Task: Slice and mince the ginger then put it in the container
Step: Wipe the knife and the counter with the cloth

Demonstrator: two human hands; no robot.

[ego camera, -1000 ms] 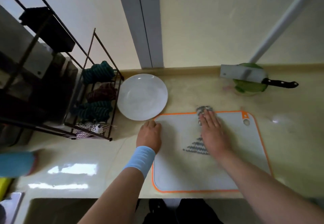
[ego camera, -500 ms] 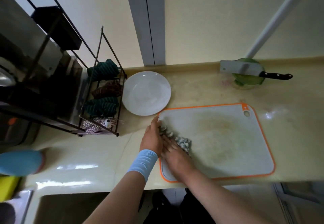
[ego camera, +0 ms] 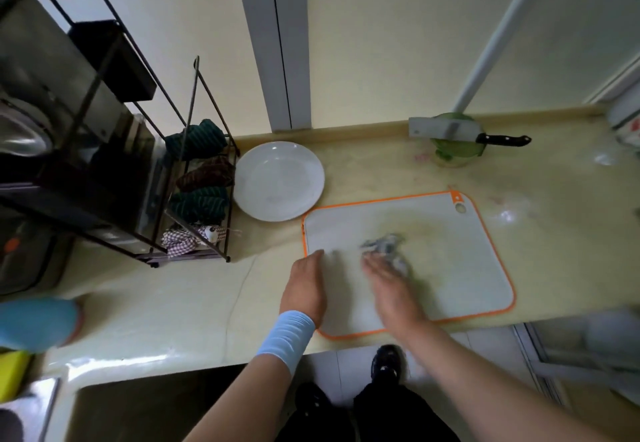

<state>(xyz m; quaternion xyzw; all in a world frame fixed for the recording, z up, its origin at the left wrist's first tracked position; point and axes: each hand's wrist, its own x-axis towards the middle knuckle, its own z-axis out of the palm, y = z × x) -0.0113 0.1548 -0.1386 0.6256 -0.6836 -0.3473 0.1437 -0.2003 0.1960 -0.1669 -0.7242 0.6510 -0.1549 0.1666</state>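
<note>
The left hand (ego camera: 304,286) rests on the cutting board's (ego camera: 450,251) left edge, fingers together. The blurred right hand (ego camera: 391,289) presses a cloth (ego camera: 384,245) mid-board, fingers straight. Beyond the board, a cleaver (ego camera: 426,128) lies across the green container (ego camera: 460,151).

On the tabletop (ego camera: 173,303), the left grip (ego camera: 304,286) rests on the left edge of the orange-rimmed cutting board (ego camera: 450,251), the blurred right grip (ego camera: 391,291) lies flat on a grey cloth (ego camera: 384,246) mid-board, a white plate (ego camera: 278,182) sits just beyond the board's corner, and a cleaver (ego camera: 440,129) lies across a green container (ego camera: 453,152).
</note>
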